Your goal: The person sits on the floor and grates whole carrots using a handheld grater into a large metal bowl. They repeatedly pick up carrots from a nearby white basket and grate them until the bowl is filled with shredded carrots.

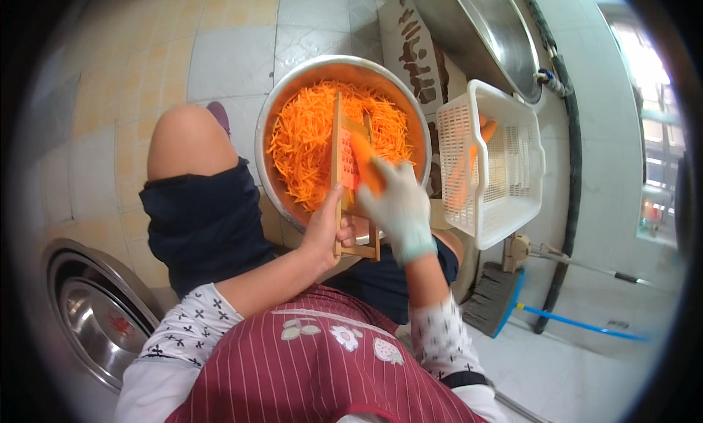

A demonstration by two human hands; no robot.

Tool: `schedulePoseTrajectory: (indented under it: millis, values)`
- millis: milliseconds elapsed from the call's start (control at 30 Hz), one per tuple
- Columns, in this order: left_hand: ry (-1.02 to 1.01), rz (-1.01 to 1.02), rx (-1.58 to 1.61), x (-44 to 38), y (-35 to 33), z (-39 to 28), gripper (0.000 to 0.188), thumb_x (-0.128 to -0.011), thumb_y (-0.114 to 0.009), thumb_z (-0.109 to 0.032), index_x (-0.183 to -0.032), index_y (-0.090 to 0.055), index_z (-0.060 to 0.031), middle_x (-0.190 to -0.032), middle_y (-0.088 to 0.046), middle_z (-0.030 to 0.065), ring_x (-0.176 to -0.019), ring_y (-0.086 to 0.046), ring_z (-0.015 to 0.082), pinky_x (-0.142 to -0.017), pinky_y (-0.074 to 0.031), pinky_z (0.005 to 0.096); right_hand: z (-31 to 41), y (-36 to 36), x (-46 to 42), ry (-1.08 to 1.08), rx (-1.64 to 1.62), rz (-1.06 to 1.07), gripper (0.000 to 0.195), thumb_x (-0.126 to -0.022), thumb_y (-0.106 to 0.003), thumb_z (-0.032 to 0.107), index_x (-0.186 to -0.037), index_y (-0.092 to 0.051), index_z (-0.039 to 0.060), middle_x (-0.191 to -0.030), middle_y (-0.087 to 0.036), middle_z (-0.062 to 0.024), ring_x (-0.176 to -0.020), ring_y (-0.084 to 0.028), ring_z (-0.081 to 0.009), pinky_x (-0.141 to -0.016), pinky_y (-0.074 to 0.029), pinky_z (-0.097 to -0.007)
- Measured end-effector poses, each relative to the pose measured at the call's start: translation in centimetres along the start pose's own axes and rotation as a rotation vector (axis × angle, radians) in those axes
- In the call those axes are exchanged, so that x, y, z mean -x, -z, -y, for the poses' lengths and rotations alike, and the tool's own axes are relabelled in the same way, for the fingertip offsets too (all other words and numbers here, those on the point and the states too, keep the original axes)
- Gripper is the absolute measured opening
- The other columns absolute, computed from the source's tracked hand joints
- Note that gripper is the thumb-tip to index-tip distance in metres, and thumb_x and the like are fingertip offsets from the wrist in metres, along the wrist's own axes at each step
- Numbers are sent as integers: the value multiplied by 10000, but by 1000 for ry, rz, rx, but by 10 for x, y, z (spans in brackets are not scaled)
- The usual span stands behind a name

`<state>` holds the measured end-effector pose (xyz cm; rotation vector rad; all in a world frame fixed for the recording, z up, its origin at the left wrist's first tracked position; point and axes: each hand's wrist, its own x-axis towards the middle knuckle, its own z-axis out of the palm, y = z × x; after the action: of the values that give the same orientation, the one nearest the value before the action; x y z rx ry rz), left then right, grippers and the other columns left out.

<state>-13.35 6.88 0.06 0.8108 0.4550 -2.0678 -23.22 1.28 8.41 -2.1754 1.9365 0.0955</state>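
My bare left hand (325,229) grips the near end of a wooden-framed grater (337,143), its thumb along the side rail. A whitish knit glove covers my right hand (400,206), which holds a carrot (367,159) against the orange grating plate (347,162). The grater leans over a large round metal basin (264,159) set between my knees. A heap of shredded carrot (307,137) fills much of the basin, and the grater hides part of it. Under my glove the carrot's near end is partly covered.
Right of the basin, a white plastic basket (511,203) holds several carrots (486,129). A steel sink (494,33) stands beyond it. A blue-handled broom (497,299) lies at lower right, beside a black pipe (574,165) along the wall. Nested metal basins (99,313) sit at lower left.
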Motion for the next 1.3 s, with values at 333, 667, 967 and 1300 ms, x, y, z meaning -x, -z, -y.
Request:
schedulePoseTrajectory:
  millis: [333,667,967,1300]
  values:
    - [4,-44,37,12,-11,3,378,-897,-521,-504,-1028,-484,-151,-544,-349,-29,-409,-334,68,-389,-306,229,12,-3,-47,-63,9,-47,305,-768,-597,283,-1008,-591,95,-1017,-540,-226,-844,-610,-421,-754,-502,-458]
    - [36,-5,-3,6,-9,4,411,-899,-470,-575,-896,-493,-165,-533,-334,-57,-375,-303,42,-353,-284,197,20,6,-32,-135,24,71,475,-761,-595,348,-1179,-607,122,-1100,-552,-201,-946,-610,-370,-809,-503,-421]
    - [-61,-59,-8,-7,1,-2,400,-908,-491,-514,-1019,-505,-130,-572,-361,-23,-400,-330,67,-384,-315,222,11,26,66,13,-132,101,405,-748,-617,317,-1126,-596,172,-1057,-549,-193,-861,-630,-372,-735,-520,-431]
    - [-14,-29,-35,-9,11,-4,389,-903,-511,-508,-1066,-477,-157,-512,-314,-35,-394,-316,77,-388,-294,228,18,13,12,-54,51,124,459,-745,-623,328,-1164,-618,140,-1119,-566,-173,-964,-617,-340,-831,-505,-392]
